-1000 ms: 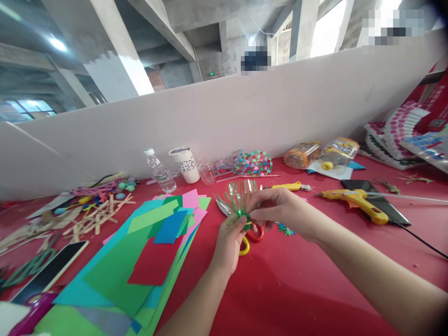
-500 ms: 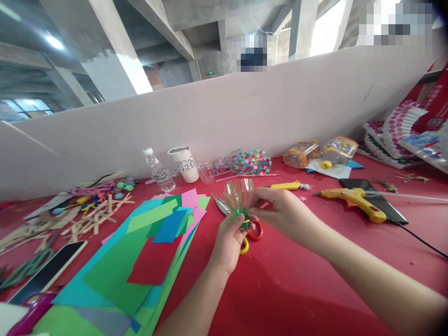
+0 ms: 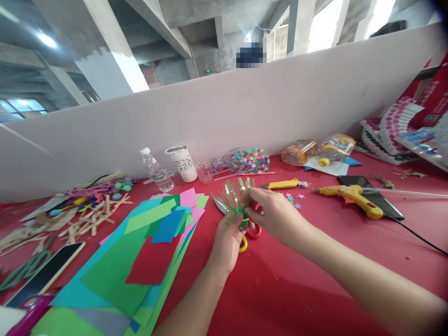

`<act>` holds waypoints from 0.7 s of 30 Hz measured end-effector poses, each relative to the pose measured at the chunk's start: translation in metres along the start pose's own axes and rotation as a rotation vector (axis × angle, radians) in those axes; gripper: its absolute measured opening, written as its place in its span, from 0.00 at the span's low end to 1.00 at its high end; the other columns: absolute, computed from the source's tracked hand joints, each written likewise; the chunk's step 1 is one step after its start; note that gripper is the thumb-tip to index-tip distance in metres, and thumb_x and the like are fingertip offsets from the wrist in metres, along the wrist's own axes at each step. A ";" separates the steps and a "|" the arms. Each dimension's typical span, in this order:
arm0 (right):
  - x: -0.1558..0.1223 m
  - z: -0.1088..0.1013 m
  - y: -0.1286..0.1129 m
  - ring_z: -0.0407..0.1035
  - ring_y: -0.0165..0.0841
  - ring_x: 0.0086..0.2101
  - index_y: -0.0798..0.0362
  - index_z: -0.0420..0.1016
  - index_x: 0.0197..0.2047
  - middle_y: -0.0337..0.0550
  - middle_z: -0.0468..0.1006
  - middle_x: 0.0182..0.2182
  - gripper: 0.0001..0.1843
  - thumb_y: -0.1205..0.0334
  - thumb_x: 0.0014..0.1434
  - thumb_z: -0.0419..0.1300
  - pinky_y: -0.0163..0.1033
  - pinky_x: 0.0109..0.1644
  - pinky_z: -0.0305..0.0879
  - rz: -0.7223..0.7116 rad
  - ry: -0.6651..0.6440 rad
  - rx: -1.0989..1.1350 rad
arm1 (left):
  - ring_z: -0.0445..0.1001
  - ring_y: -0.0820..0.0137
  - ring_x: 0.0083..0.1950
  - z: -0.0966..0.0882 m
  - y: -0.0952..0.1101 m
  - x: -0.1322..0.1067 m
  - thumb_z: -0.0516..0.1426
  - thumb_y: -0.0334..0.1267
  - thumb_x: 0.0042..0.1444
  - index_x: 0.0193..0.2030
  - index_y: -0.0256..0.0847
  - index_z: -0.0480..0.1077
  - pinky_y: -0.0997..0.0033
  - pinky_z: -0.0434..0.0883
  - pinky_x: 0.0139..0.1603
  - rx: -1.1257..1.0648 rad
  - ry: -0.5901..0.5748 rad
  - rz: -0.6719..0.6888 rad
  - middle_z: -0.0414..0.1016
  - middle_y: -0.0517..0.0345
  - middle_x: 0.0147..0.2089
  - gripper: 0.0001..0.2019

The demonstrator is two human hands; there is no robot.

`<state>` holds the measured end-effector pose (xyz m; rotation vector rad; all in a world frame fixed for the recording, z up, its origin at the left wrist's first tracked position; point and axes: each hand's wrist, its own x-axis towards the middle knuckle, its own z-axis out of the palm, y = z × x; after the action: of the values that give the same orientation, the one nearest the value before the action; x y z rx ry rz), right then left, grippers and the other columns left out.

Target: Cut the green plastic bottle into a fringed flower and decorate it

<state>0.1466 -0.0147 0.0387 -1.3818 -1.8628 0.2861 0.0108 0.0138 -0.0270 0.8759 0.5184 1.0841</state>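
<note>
A green plastic bottle top (image 3: 231, 195), cut into thin strips that fan upward, sits above the table in my left hand (image 3: 227, 238). Those fingers are closed around its narrow neck end. My right hand (image 3: 271, 207) is closed at the right side of the fan, its fingertips bent against the strips; a strip seems pinched there, though the fingers partly hide it. Below the bottle top lies a pair of scissors (image 3: 242, 244) with red and yellow handles, its blades partly covered. Just beyond my right hand are a yellow utility knife (image 3: 283, 184) and small star sequins (image 3: 297, 205).
Coloured paper sheets (image 3: 115, 266) cover the left side. A yellow glue gun (image 3: 364, 200) rests over a black phone (image 3: 390, 205) at right. Along the white partition (image 3: 227, 116) stand a water bottle (image 3: 159, 175), a white cup (image 3: 185, 165) and a star-filled bottle (image 3: 250, 161).
My right hand has shifted slightly left and lower against the strips, uncovering more star sequins behind it. My left hand keeps its hold on the neck. The view has tilted a little.
</note>
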 end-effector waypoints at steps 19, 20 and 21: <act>-0.010 0.021 0.005 0.61 0.34 0.32 0.53 0.67 0.29 0.45 0.66 0.32 0.12 0.73 0.62 0.50 0.37 0.33 0.64 -0.277 0.094 -0.399 | 0.73 0.71 0.42 0.002 0.001 -0.003 0.57 0.35 0.58 0.40 0.42 0.75 0.72 0.67 0.44 0.065 0.019 0.042 0.77 0.58 0.40 0.05; -0.009 0.022 0.005 0.62 0.33 0.32 0.53 0.68 0.30 0.45 0.67 0.32 0.11 0.73 0.62 0.51 0.37 0.33 0.64 -0.256 0.099 -0.403 | 0.74 0.71 0.42 0.002 0.001 -0.002 0.58 0.36 0.58 0.39 0.42 0.75 0.72 0.67 0.44 0.068 0.026 0.049 0.77 0.58 0.39 0.05; -0.008 0.022 0.005 0.63 0.33 0.31 0.54 0.68 0.31 0.44 0.67 0.32 0.09 0.72 0.62 0.52 0.36 0.33 0.64 -0.231 0.105 -0.407 | 0.74 0.70 0.42 0.001 0.000 -0.002 0.58 0.35 0.58 0.39 0.42 0.75 0.72 0.68 0.44 0.072 0.031 0.056 0.77 0.58 0.38 0.05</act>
<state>0.1359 -0.0143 0.0170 -1.3906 -2.0409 -0.2928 0.0110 0.0112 -0.0266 0.9422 0.5648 1.1373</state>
